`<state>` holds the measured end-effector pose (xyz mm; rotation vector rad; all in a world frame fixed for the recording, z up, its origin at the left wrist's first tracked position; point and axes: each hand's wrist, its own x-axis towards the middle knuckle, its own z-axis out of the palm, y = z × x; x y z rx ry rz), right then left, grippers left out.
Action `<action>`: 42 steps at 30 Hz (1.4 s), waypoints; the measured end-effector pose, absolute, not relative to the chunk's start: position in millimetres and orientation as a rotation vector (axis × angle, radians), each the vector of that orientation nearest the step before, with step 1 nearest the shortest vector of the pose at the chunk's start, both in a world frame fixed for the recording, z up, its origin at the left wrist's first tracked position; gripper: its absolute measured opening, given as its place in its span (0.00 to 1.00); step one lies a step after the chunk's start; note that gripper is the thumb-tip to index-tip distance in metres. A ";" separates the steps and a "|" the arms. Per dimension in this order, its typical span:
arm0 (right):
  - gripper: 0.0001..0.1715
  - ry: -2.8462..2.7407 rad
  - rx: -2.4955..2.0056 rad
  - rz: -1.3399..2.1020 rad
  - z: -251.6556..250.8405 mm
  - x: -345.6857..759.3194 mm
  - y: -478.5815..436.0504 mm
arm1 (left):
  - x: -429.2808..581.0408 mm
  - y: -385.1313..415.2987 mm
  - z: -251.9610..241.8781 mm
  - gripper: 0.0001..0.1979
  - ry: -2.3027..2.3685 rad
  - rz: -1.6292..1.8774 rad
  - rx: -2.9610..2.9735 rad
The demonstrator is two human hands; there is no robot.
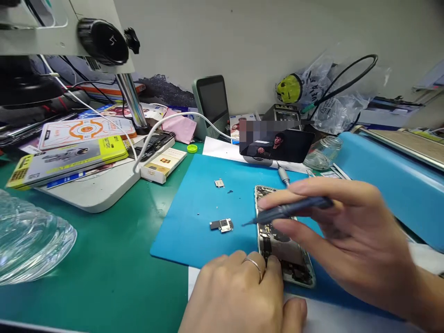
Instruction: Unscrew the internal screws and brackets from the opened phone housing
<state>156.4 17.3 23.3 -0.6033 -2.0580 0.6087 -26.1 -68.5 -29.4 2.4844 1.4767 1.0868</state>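
Observation:
An opened smartphone (pixel 284 249) lies face up on the blue mat (pixel 183 231), its inner parts bare. My left hand (pixel 243 291), wearing a ring, rests at its lower left edge with bent fingers pressing on the phone; the fingertips are partly hidden. Above the phone, my right hand (pixel 350 236) pinches dark fine-tipped tweezers (pixel 284 210) between thumb and fingers. Their tip points left, over the mat beside the phone's frame. Left of the tip lies a small black and silver part (pixel 222 225). Farther back are a silver metal piece (pixel 219 183) and tiny dark bits (pixel 230 191).
Behind the mat, a propped phone (pixel 294 145) plays a video. A glass jar (pixel 324 152) and a blue machine (pixel 385 185) stand to the right. On the left are a microscope stand (pixel 130 101), battery boxes (pixel 72 162), a white cable (pixel 156 127) and clear plastic (pixel 34 240).

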 end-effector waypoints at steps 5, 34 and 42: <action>0.19 -2.092 -0.543 0.661 10.2 104.7 29.6 | -29.6 -72.1 -32.1 0.08 1.436 1.150 2.455; 0.26 -1.576 -0.863 0.806 1.4 193.8 22.4 | -37.0 -51.5 -23.9 0.11 1.622 1.015 2.456; 0.19 -1.528 -0.818 0.999 3.1 188.1 17.6 | -40.3 -50.3 -25.8 0.11 1.472 1.002 2.389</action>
